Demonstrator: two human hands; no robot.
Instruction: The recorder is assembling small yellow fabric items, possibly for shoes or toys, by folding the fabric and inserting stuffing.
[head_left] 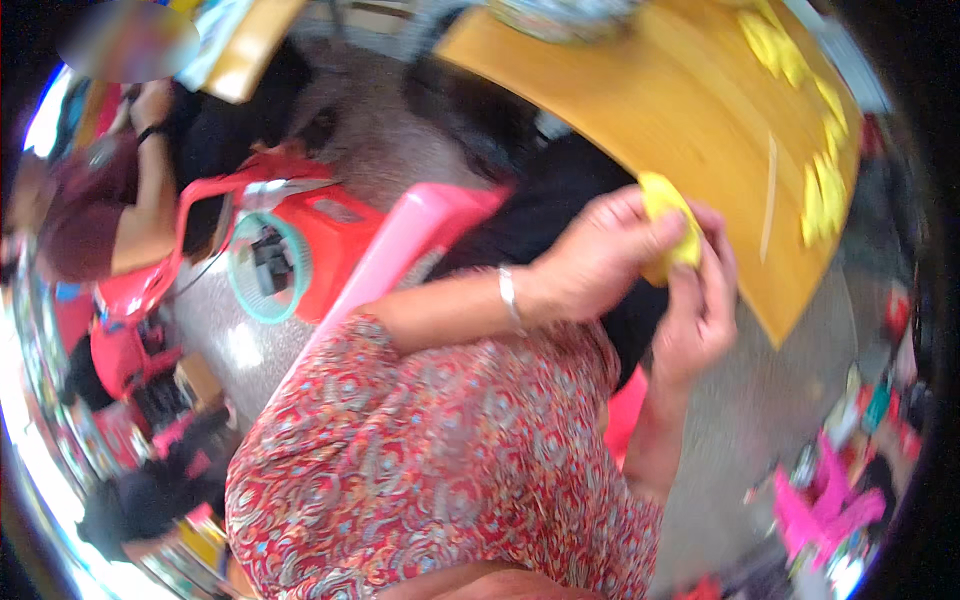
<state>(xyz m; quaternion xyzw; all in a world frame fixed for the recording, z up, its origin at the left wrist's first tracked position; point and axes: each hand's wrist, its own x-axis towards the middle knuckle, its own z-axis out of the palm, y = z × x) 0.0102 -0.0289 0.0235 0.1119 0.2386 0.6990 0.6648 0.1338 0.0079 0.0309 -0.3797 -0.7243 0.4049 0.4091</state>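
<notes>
A small, oblong yellow piece (655,200) is held up between my two hands, in front of my body and beside the table corner. It looks soft, but blur hides its exact kind. My left hand (600,255), with a light bracelet at the wrist, pinches it with the thumb across its near side. The fingers of my right hand (708,300) close on its lower right end. Several similar yellow pieces (824,200) lie in a line along the right edge of the wooden table (690,100).
A thin pale stick (769,200) lies on the table, and a round container (565,15) stands at its far edge. To the left are a pink chair (410,225), a red chair (320,225) with a teal basket (270,268), and another person (110,215). A pink item (825,505) sits lower right.
</notes>
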